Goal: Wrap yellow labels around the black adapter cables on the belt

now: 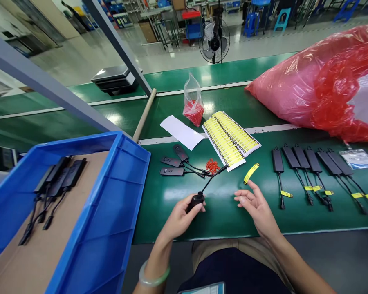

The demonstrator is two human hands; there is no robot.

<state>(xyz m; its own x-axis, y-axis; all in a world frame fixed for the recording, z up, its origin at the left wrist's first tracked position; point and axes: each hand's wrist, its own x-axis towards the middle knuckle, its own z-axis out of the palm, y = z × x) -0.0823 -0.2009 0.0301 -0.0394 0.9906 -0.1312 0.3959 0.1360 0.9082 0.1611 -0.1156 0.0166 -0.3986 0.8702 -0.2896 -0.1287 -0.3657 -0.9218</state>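
My left hand (184, 216) is closed around a small black box-shaped device (196, 200), whose short cable (214, 177) points up and to the right. On the right, a curved yellow label (251, 173) clings to the index fingertip of my right hand (257, 208), with the other fingers partly bent. Sheets of yellow labels (228, 136) lie beyond both hands. Several black devices with cables (171, 171) rest beside a pile of small red parts (212, 166). To the right, a row of similar devices (300, 157) carries yellow labels on the cables.
A blue bin (135, 163) with several devices on cardboard stands at left. Beyond the hands are a white sheet (182, 132) and a clear bag of red parts (194, 108). A large red plastic bag (294, 90) fills the back right. A grey post (119, 45) rises at left.
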